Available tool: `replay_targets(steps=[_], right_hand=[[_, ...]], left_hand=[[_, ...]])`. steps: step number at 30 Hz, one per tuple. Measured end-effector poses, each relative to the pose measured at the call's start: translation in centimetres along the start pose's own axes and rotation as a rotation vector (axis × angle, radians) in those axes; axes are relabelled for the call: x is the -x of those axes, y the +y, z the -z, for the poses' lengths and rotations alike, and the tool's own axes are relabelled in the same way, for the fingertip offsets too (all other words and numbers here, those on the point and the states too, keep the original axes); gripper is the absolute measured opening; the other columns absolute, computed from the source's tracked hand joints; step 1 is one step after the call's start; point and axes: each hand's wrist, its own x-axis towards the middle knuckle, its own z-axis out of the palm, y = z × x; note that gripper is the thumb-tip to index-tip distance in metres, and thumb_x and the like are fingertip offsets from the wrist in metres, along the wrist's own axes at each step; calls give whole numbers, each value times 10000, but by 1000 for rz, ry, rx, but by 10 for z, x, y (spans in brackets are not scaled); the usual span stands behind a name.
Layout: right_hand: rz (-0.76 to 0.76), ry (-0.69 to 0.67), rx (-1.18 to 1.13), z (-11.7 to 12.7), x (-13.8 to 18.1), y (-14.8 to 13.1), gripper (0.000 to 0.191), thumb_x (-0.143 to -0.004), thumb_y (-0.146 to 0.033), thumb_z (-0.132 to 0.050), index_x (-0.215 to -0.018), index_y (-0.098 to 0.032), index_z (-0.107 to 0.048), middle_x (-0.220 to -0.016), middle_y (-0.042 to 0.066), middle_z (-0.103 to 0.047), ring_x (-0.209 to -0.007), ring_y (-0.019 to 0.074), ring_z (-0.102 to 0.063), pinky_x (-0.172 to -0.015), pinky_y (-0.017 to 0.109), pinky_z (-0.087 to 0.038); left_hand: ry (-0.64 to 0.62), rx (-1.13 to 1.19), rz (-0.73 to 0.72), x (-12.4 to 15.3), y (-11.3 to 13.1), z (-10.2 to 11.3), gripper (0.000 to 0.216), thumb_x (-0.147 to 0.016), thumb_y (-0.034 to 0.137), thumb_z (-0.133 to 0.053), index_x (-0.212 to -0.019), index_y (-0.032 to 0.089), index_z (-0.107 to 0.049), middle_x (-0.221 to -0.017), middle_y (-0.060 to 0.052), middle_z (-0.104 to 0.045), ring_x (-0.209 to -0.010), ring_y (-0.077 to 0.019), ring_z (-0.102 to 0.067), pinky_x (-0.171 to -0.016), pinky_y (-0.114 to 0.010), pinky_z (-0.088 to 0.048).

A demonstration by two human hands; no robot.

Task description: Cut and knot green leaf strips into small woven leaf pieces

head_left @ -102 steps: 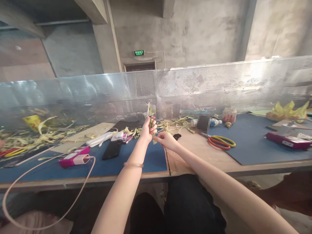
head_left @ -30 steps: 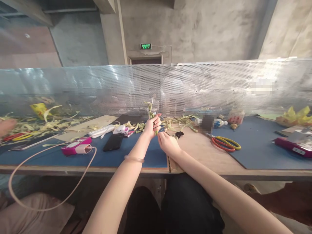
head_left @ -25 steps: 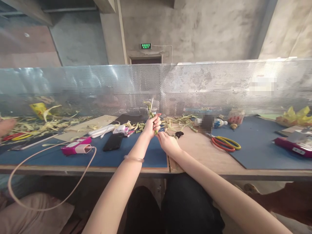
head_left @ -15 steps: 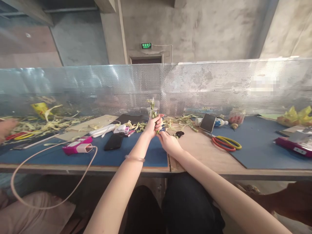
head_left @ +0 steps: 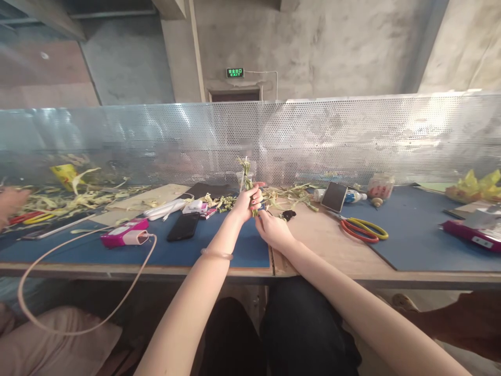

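Observation:
My left hand [head_left: 248, 202] is closed around a small green leaf bundle [head_left: 246, 179] that sticks up above the fist, over the far middle of the workbench [head_left: 219, 254]. A thin bangle sits on that wrist. My right hand [head_left: 273, 230] is just below and to the right, its fingers pinched at the lower end of the same bundle. Loose pale leaf strips [head_left: 287, 196] lie right behind the hands.
Red and yellow scissors [head_left: 364, 230] lie to the right, next to a phone [head_left: 334, 196] and a bottle. A black phone [head_left: 183, 226], a pink power bank [head_left: 124, 235] with a cable and white items lie left. Another person's hand [head_left: 11, 201] is far left. A perforated metal screen [head_left: 352, 138] backs the bench.
Both hands stay together on the bundle, drifting slightly right and lower. The camera view shifted a little; the phone on the right shows clearly now.

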Motion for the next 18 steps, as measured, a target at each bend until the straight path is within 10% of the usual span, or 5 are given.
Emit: replay_targets(steps=[18], right_hand=[[-80,21,-80,-7,-4,1,190,-830,-198,-354,-785,-171,-537,-635,36,-613,-538,146,-537,-494,227,-257]], left_hand=[[19,-58,-56,0,-5,-5,121,-792,162,-541,-896,125,-592,-525,51,-405,-385,-45,-377,-306,-127,-270]])
